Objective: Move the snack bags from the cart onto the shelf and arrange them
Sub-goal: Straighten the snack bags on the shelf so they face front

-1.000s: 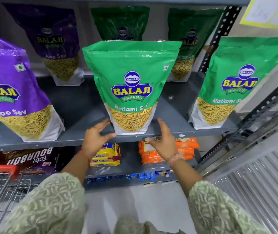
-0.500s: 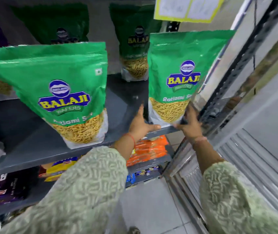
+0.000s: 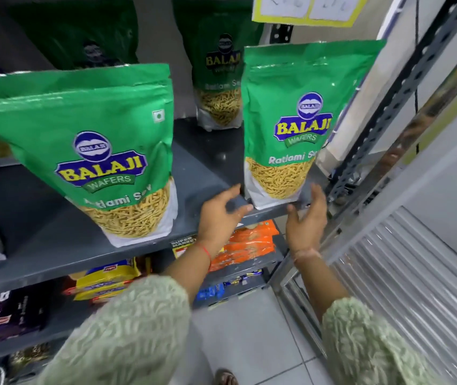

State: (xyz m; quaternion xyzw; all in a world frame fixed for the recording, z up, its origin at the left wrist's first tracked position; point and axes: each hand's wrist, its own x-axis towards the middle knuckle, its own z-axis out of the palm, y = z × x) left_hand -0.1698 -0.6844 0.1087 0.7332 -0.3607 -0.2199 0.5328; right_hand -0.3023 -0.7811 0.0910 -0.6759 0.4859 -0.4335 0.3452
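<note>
Two green Balaji snack bags stand upright at the front of the grey shelf (image 3: pixel 202 173): a large near one (image 3: pixel 91 145) on the left and a right one (image 3: pixel 291 123) by the shelf's right end. My left hand (image 3: pixel 219 218) hovers open just below and left of the right bag's base. Just right of that base is my right hand (image 3: pixel 305 220), also open. Neither hand touches the bag. Two more green bags (image 3: pixel 219 79) lean in shadow at the back of the shelf. The cart is barely visible at the bottom left corner.
A slotted metal upright (image 3: pixel 405 87) and a ribbed metal shutter (image 3: pixel 405 287) close off the right side. Lower shelves hold orange packets (image 3: pixel 246 245), yellow packets (image 3: pixel 105 279) and dark biscuit packs (image 3: pixel 2 315). A paper sign (image 3: pixel 305 9) hangs above. Tiled floor lies below.
Both hands went from the middle green bag to the right one, held its base, and have now let go and drawn slightly back. The view swung right.
</note>
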